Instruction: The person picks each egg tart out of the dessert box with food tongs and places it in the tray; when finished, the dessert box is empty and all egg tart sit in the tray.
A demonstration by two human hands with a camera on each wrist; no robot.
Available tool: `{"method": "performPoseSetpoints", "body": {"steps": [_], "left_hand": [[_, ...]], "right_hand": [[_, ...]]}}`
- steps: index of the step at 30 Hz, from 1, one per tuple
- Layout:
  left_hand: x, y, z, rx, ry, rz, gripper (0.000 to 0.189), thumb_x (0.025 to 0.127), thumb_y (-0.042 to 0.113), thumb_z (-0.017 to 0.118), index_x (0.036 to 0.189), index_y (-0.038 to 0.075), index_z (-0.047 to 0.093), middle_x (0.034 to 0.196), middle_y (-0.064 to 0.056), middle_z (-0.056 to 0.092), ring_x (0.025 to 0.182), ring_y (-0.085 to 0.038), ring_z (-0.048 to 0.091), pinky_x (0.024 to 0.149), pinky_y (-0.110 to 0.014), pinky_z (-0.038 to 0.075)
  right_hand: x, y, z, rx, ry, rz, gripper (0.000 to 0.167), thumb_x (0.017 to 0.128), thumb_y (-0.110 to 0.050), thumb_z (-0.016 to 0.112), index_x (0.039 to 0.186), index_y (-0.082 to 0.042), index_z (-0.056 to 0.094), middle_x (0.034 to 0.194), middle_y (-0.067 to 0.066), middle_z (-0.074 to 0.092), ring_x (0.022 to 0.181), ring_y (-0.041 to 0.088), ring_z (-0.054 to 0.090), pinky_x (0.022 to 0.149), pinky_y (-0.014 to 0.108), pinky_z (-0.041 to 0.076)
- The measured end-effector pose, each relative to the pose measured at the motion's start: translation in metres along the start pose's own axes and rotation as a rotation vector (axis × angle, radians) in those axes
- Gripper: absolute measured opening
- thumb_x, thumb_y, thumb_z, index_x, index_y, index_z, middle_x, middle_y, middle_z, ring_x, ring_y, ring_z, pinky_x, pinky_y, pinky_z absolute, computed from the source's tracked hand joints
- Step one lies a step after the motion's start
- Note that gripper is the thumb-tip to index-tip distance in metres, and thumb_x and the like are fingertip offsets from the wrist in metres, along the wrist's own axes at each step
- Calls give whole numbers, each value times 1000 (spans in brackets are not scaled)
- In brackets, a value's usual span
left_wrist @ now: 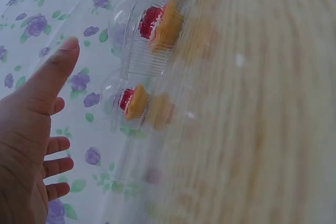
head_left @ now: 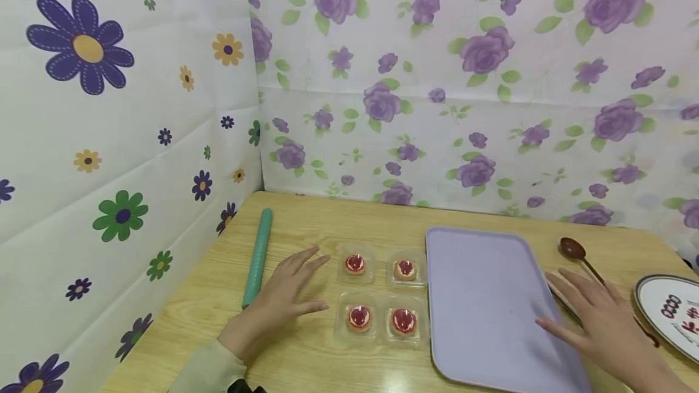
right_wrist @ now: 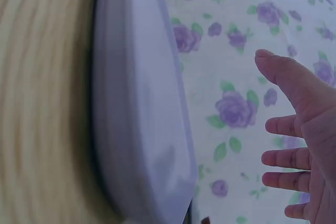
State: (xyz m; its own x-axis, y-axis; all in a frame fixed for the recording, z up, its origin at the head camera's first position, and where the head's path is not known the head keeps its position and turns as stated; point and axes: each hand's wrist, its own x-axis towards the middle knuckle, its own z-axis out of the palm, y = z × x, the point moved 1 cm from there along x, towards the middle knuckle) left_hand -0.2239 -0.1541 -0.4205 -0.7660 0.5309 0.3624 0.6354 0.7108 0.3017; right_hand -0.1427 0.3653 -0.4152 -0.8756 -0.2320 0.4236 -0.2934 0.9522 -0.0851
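Several small tarts with red tops, such as the near-left tart (head_left: 359, 318), sit in clear plastic packs (head_left: 341, 335) on the wooden table. My left hand (head_left: 281, 293) hovers to the left of them, fingers spread and holding nothing. In the left wrist view the tarts (left_wrist: 135, 102) appear side-on beyond the thumb. A lilac tray (head_left: 486, 308) lies to the right of the tarts. Over the tray's right edge is my right hand (head_left: 595, 320), its fingers extended and nothing in its grasp. The right wrist view shows the tray's raised rim (right_wrist: 142, 129) apart from that hand.
A green cylinder (head_left: 258, 259) lies at the table's left. A brown ladle (head_left: 572, 248) lies at the right, its handle partly behind my right hand. Beside it is a white plate (head_left: 668, 302) with dark and red markings. Flowered cloths (head_left: 415, 65) hang behind and at the left.
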Motion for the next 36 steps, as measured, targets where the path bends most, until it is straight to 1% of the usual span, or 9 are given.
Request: {"method": "performPoseSetpoints", "body": {"steps": [2, 4, 8, 13, 20, 23, 27, 33, 36], "left_hand": [[2, 2, 0, -47, -11, -5, 83, 77, 46, 75, 147, 19, 40, 152, -13, 37, 137, -39, 37, 110, -63, 30], [2, 3, 0, -92, -24, -14, 85, 75, 45, 77, 146, 18, 40, 151, -13, 39, 136, -38, 39, 109, -62, 31], [3, 5, 3, -216, -61, -34, 90, 70, 46, 80, 146, 18, 41, 149, -11, 42, 135, -36, 40, 108, -61, 33], [1, 7, 7, -326, -122, -66, 93, 67, 46, 83, 146, 21, 40, 146, -11, 45, 134, -35, 41, 107, -62, 35], [0, 11, 14, -408, -171, -55, 94, 65, 40, 86, 144, 16, 41, 134, -8, 51, 116, -24, 52, 100, -50, 45], [-2, 13, 17, -422, -185, -51, 92, 66, 40, 86, 143, 15, 42, 131, -7, 53, 113, -22, 52, 100, -46, 45], [-3, 14, 20, -423, -191, -42, 93, 66, 40, 86, 142, 11, 42, 129, -5, 54, 111, -21, 52, 98, -42, 46], [-3, 14, 27, -434, -206, -47, 95, 65, 42, 86, 141, 7, 42, 127, -3, 55, 113, -21, 53, 100, -40, 46], [-2, 13, 32, -406, -199, -39, 96, 64, 45, 86, 140, 7, 44, 127, -2, 55, 113, -19, 53, 101, -39, 45]], "right_hand": [[6, -8, -4, 2, 30, -41, 89, 71, -47, 79, 145, -16, 42, 133, 25, 50, 114, 46, 47, 110, 69, 14], [11, -17, -7, 21, 64, -85, 87, 67, -44, 82, 141, -14, 47, 130, 23, 53, 109, 44, 51, 100, 65, 31], [21, -41, -16, 66, 77, -128, 84, 66, -41, 84, 138, -14, 51, 126, 17, 58, 105, 40, 57, 83, 55, 42], [33, -72, -25, 112, 55, -154, 77, 71, -40, 82, 137, -16, 52, 124, 13, 61, 107, 36, 59, 82, 56, 46], [45, -104, -23, 151, 24, -215, 70, 75, -42, 79, 136, -17, 53, 121, 4, 63, 105, 27, 62, 83, 49, 51], [51, -117, -21, 166, 19, -245, 68, 76, -42, 78, 134, -15, 55, 120, 4, 63, 105, 25, 62, 84, 47, 52], [59, -133, -18, 189, -27, -264, 66, 79, -46, 74, 134, -15, 55, 122, 3, 62, 108, 24, 61, 88, 46, 52], [72, -157, -15, 202, -77, -319, 65, 83, -49, 70, 135, -15, 54, 123, 3, 61, 109, 24, 60, 89, 46, 52], [78, -167, -11, 210, -104, -339, 64, 82, -48, 70, 134, -13, 55, 122, 4, 62, 110, 23, 60, 90, 44, 52]]}}
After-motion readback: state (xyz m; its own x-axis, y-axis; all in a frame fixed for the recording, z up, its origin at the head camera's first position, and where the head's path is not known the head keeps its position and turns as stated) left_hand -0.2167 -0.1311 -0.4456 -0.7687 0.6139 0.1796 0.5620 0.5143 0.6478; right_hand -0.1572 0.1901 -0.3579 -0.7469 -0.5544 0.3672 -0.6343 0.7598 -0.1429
